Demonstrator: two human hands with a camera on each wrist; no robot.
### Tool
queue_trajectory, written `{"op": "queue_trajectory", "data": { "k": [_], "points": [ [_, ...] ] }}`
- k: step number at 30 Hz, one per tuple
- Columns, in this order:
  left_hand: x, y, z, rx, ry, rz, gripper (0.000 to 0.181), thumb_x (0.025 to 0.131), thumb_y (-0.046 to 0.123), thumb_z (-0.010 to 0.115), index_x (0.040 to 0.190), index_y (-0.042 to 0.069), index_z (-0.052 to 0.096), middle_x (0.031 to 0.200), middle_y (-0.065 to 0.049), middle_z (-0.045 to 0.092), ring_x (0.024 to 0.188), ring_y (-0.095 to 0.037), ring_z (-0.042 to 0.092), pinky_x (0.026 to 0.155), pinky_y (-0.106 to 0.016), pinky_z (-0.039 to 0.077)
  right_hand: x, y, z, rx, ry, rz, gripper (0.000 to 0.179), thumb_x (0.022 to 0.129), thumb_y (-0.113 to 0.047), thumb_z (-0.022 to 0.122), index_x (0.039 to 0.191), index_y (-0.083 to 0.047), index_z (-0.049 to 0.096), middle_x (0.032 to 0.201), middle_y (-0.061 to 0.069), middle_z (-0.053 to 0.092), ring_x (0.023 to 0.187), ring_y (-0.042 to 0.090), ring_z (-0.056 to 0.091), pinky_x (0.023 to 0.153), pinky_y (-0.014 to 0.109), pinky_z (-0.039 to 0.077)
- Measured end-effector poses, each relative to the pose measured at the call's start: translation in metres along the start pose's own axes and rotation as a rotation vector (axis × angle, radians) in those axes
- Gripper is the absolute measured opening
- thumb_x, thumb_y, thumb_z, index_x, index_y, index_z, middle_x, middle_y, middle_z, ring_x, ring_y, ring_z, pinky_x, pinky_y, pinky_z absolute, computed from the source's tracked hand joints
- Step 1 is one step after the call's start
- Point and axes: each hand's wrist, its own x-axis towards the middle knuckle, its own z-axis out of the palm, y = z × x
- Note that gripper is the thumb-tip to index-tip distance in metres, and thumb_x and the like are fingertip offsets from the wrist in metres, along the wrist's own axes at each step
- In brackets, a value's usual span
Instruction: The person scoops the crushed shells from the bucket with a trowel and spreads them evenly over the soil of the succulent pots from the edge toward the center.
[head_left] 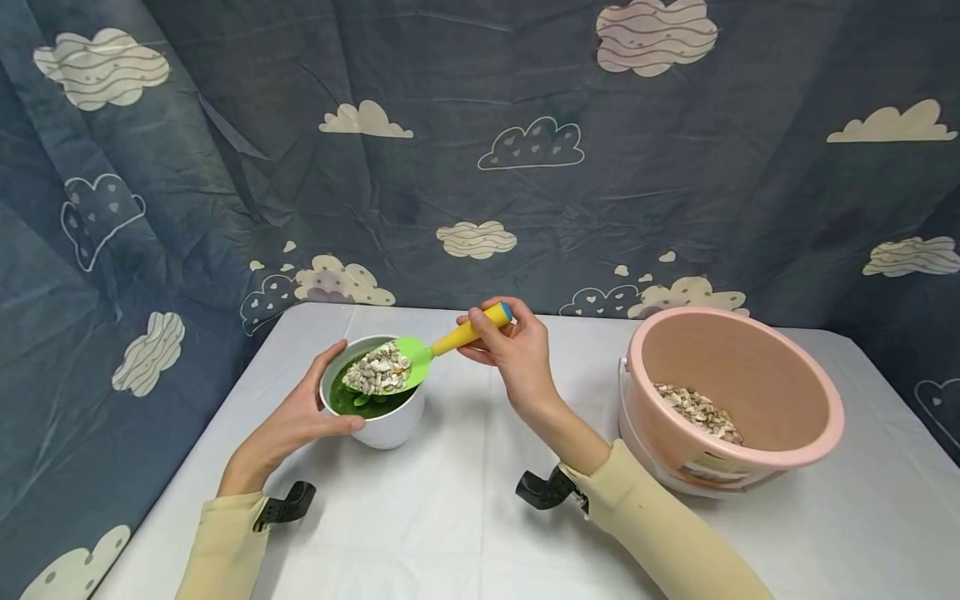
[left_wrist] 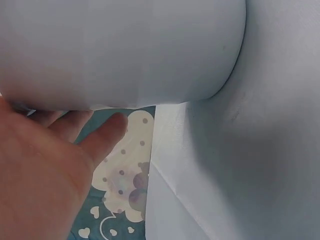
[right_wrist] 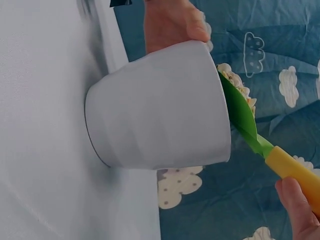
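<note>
A white flowerpot [head_left: 385,425] stands upright at the left of the table, with green matter and small leaves inside. My left hand [head_left: 288,421] holds it from the left, thumb at the near side of the rim and fingers round the far side. The right hand [head_left: 517,350] grips the yellow handle of a small trowel [head_left: 454,339]. Its green blade, heaped with small pale stones or shell bits [head_left: 380,370], lies across the pot's opening. In the right wrist view, the blade [right_wrist: 243,112] is at the rim, the heap still on it. Most of the pot's inside is hidden.
At the right of the white-covered table [head_left: 450,517] stands a pink bucket [head_left: 750,392] with more of the pale bits in it and a white handle down its side. A dark cloth [head_left: 450,192] with cloud prints hangs behind and to the left.
</note>
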Motion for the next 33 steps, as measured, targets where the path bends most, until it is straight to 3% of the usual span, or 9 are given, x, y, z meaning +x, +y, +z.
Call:
{"op": "queue_trajectory", "data": {
  "k": [9,19,29,33],
  "points": [
    [-0.0004,0.0022,0.0026,0.05,0.025,-0.005,0.111,0.075,0.018,0.084,0.158,0.023,0.011,0.157,-0.013,0.019,0.141,-0.033,0.02,0.107,-0.058,0.023,0.0005,0.0007,0.002,-0.056,-0.038,-0.057,0.033,0.094,-0.011,0.068,0.114,0.007,0.05,0.103,0.024,0.068,0.088,0.032,0.071,0.075,0.043,0.056],
    [0.0016,-0.0009,-0.0004,-0.025,-0.024,0.04,0.109,0.078,0.012,0.081,0.159,0.019,0.008,0.16,-0.013,0.013,0.144,-0.034,0.011,0.109,-0.063,0.013,0.001,0.0026,0.0052,-0.067,-0.071,-0.113,0.023,0.094,-0.008,0.067,0.111,0.001,0.053,0.105,0.025,0.067,0.094,0.032,0.07,0.077,0.043,0.056],
    [0.0017,-0.0002,-0.0015,-0.058,-0.039,0.03,0.108,0.079,0.011,0.079,0.158,0.015,0.006,0.16,-0.012,0.011,0.143,-0.034,0.015,0.11,-0.058,0.017,0.001,0.0024,0.0077,-0.074,-0.085,-0.129,0.024,0.094,-0.007,0.066,0.111,0.001,0.052,0.106,0.024,0.067,0.095,0.032,0.069,0.078,0.044,0.056],
    [0.0011,0.0004,-0.0014,-0.053,-0.036,0.009,0.109,0.078,0.013,0.08,0.158,0.018,0.007,0.159,-0.012,0.012,0.142,-0.034,0.019,0.109,-0.056,0.021,0.0008,0.0034,0.0086,-0.08,-0.088,-0.137,0.024,0.094,-0.007,0.066,0.111,0.001,0.052,0.106,0.024,0.067,0.095,0.032,0.069,0.078,0.043,0.056]
  ]
}}
